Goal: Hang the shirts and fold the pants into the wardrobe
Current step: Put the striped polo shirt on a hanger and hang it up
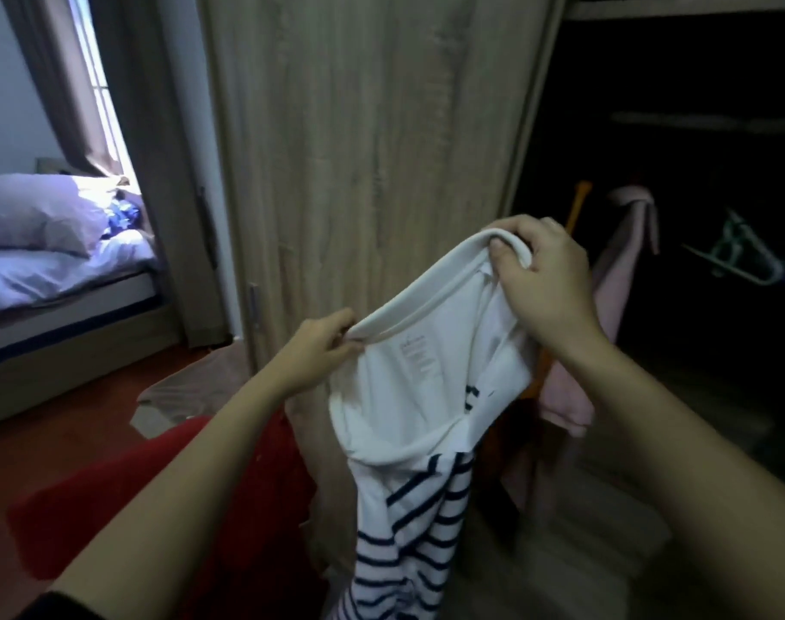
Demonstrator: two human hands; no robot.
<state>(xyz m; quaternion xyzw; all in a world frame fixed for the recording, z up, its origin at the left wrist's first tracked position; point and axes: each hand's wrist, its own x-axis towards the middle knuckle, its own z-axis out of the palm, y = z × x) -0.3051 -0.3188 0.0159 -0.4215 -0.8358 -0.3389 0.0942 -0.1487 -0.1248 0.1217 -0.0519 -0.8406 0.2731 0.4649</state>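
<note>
Facing the wardrobe door [373, 140], you are holding the striped shirt [408, 440] up near you, left hand [319, 346] and right hand [538, 270] each pinching its white collar [431, 297].

In the centre of the frame, two bare hands hold up a white shirt [419, 387] with navy stripes on its lower part. The left hand [319, 346] pinches the collar band at its left end, and the right hand [538, 266] grips the collar at its upper right end, thumb over the band. The neck opening is stretched between them, and the shirt hangs down to the bottom edge. Behind it stands a wooden wardrobe door [368, 140]. At the right, the dark open wardrobe [694, 82] shows a pink garment [623, 243] and a pale green hanger [739, 252]. A red cloth [167, 498] lies lower left. A bed [60, 270] with a lilac pillow [37, 212] sits at the left edge.
</note>
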